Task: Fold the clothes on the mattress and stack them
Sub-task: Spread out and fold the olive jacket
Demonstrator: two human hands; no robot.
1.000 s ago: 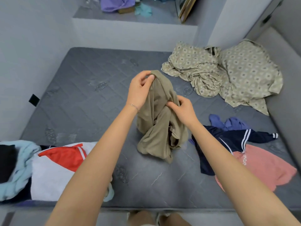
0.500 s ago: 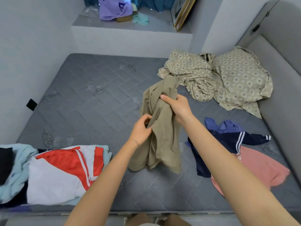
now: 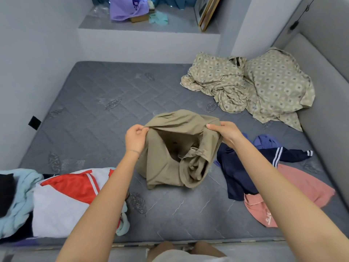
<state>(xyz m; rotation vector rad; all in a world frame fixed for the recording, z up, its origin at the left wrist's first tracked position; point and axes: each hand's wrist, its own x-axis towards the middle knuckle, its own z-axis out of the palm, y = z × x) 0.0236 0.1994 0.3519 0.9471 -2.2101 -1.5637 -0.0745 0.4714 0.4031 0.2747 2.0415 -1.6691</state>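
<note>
The left hand (image 3: 135, 139) and right hand (image 3: 227, 133) pinch the khaki garment (image 3: 170, 163) between them, above the mattress (image 3: 94, 118).

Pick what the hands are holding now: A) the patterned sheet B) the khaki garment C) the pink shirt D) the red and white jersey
B: the left hand and right hand each pinch the top edge of the khaki garment, stretched between them above the mattress.
</note>
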